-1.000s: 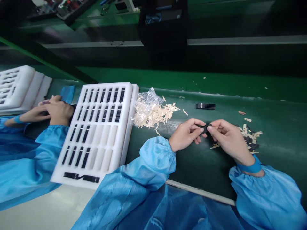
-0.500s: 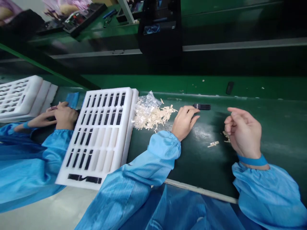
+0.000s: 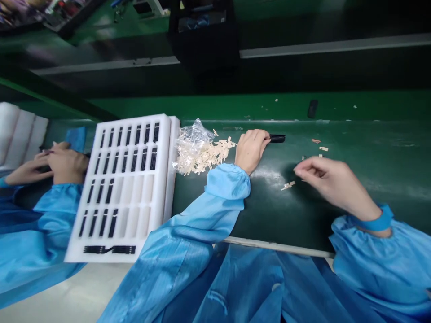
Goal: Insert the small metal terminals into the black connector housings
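Black strips point(image 3: 278, 138), bunched together, jut from the left hand point(image 3: 252, 150), whose thumb and fingers are closed on their left end near the back of the green work surface point(image 3: 387, 166). To the right, the right hand point(image 3: 323, 177) has its thumb and fingertips drawn together — whether anything sits between them, I cannot tell. Just beside it lie a few pale pieces point(image 3: 288, 185). Left of the left hand, a pale heap point(image 3: 218, 153) spreads by a clear plastic bag point(image 3: 197, 132); next comes a white foam tray point(image 3: 76, 246), partly filled with dark bundles point(image 3: 109, 190) — and past it, a co-worker's hands point(image 3: 67, 166).
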`<action>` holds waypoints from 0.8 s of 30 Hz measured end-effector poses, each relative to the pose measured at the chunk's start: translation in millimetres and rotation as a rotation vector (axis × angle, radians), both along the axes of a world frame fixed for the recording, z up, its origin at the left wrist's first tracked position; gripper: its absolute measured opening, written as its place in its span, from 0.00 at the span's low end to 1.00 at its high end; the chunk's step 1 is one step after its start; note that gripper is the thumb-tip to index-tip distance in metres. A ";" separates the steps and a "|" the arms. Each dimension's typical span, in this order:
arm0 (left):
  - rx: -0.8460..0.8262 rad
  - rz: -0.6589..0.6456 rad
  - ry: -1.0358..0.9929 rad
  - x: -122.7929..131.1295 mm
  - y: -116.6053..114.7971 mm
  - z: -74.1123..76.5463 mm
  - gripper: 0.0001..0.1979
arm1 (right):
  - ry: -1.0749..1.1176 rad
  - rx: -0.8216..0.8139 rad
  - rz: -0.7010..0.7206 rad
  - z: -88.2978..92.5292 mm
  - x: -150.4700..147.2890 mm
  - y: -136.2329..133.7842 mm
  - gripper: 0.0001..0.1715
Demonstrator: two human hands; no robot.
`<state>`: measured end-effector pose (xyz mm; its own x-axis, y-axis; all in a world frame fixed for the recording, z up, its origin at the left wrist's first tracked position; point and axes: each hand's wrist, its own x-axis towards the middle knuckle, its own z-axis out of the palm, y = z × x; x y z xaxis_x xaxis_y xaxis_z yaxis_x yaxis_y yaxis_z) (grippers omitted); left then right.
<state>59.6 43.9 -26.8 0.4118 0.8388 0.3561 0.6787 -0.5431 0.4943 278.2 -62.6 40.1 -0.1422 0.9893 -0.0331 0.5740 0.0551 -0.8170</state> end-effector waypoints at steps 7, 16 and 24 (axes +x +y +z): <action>0.015 -0.063 -0.260 -1.9 -6.7 2.8 0.11 | -0.579 0.147 0.299 -25.5 -5.2 -27.3 0.13; -0.651 -0.078 -0.743 -9.6 -63.8 -2.0 0.14 | -0.279 0.025 0.139 -16.5 -8.1 -16.9 0.10; -0.930 0.047 -0.887 -15.6 -48.9 4.9 0.06 | 0.380 -0.102 -0.037 -25.8 -44.3 30.6 0.23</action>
